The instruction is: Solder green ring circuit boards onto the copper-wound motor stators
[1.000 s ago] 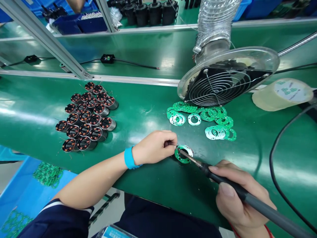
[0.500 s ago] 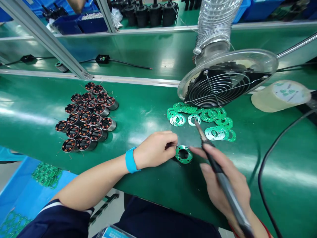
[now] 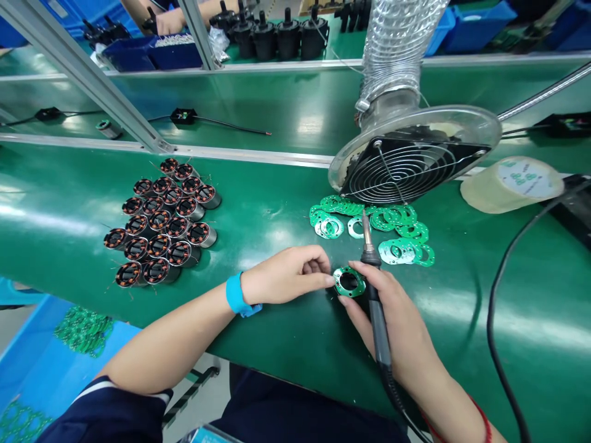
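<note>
- The ring-shaped circuit board (image 3: 349, 293) is sitting over the near part of the green worktop (image 3: 277, 197), between the person's two hands.
- The left hand (image 3: 290, 277) is reaching it from nine o'clock, fingers curling, thumb tip meeting the rim; whether it is pinching the board, I cannot tell.
- The right hand (image 3: 401, 320) is gripping a soldering iron (image 3: 379, 332), while its forefinger and thumb are spreading around the board's four o'clock side.
- The iron's tip is pointing almost to twelve, appearing over the loose ring boards (image 3: 344, 204); I cannot tell whether it is touching them.
- Those boards are lying overlapped from eleven to two o'clock of the worked one, the fume extractor (image 3: 397, 172) hanging just beyond.
- Wound motor stators (image 3: 159, 220) are standing clustered between nine and ten.
- A tape roll (image 3: 512, 184) is resting towards two.
- Around half past ten, a co-worker's hand (image 3: 170, 21) is showing behind the frame.
</note>
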Available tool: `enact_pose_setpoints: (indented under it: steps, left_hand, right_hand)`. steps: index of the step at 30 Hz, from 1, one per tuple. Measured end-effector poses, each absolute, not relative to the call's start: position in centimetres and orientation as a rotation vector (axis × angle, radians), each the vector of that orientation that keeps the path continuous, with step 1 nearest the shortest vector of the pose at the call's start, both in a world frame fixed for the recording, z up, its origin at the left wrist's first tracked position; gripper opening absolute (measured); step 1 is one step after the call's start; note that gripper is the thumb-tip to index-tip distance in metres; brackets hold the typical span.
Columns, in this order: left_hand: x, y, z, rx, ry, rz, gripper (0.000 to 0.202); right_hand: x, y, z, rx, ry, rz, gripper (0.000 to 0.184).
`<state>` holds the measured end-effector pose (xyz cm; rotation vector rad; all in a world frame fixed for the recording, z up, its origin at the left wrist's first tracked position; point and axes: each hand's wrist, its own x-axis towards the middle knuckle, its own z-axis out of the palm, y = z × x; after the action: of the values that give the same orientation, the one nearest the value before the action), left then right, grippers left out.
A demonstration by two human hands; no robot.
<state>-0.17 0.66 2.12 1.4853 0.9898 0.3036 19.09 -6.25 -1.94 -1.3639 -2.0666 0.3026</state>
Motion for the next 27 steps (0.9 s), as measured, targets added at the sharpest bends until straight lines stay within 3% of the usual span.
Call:
enact_pose_setpoints:
  steps: [8,14,21,27]
  left_hand:
    - [1.7,-0.4,0.7,1.175,0.980,0.438,0.008]
    - [1.7,-0.9,0.7,1.346,1.063,0.493,0.009]
    - [1.5,-1.1,0.9,1.741,1.125,0.595,0.017]
    - [1.6,-1.2,0.7,1.811,1.138,0.567,0.018]
  right_hand:
    - [19.1,-6.4,-1.2,-1.250,-2.087,0.202,0.042]
    - [19.2,-6.3,-0.6,-1.152,-2.094,0.169,0.034]
    - [19.8,-7.7,-0.9,-1.161,-1.756,0.397,0.036]
    - [20.7,-8.8,-0.9,-1.081,-1.580,0.512,0.021]
